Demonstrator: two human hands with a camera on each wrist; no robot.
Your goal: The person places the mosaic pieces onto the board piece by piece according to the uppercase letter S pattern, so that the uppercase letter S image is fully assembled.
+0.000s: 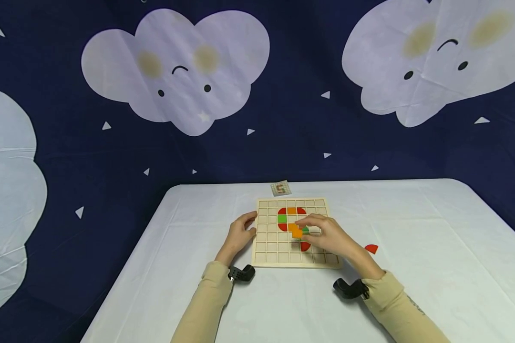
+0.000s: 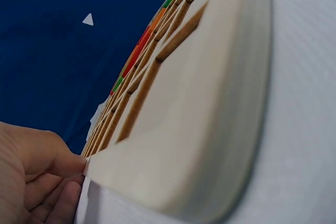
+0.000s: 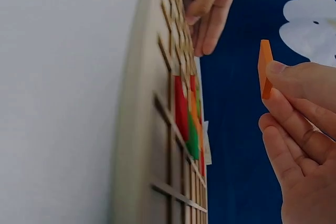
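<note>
My right hand (image 1: 329, 235) pinches an orange square tile (image 3: 265, 69) between thumb and fingertips, holding it raised above the wooden grid board (image 1: 268, 259). On the board lie red quarter-round tiles (image 1: 305, 247), orange squares (image 1: 292, 210) and green tiles (image 1: 282, 218), set in grid cells along a curved shape. Part of that pattern is hidden behind the right hand. My left hand (image 1: 238, 234) rests at the board's left edge, its thumb (image 2: 65, 162) touching the rim and the other fingers loosely bent beside it.
A loose red quarter-round tile (image 1: 371, 248) lies on the white table (image 1: 433, 267), right of the board. Behind the board is a small pattern card (image 1: 281, 188) with a coloured grid figure. A dark blue cloth with clouds (image 1: 292, 152) hangs beyond the table's far edge.
</note>
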